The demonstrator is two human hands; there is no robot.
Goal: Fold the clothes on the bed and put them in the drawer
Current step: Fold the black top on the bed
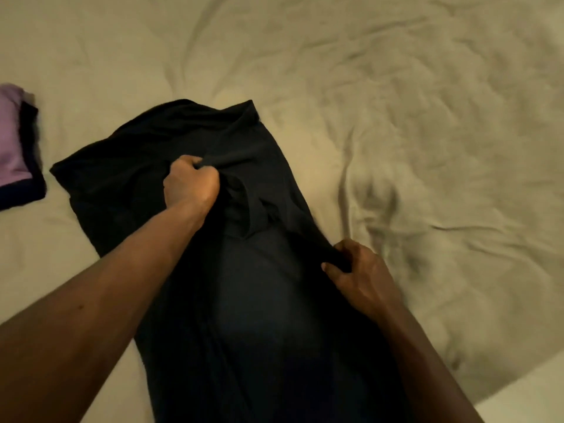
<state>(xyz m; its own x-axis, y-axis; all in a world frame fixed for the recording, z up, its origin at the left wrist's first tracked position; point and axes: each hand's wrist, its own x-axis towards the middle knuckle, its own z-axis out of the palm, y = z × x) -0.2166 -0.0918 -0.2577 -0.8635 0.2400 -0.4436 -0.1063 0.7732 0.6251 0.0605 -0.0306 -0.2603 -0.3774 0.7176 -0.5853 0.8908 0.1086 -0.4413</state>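
A bedroom in a home.
A bed (396,102) covered with a rumpled beige sheet fills nearly the whole view, with a dark garment (244,300) spread out on it and a small pile of folded clothes (15,148), lilac and dark, at its left edge.

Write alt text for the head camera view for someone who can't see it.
Two hands grip a dark garment spread on a wrinkled beige bed: the left hand bunches cloth near its middle, the right hand pinches its right edge. Folded purple and dark clothes lie at the far left.
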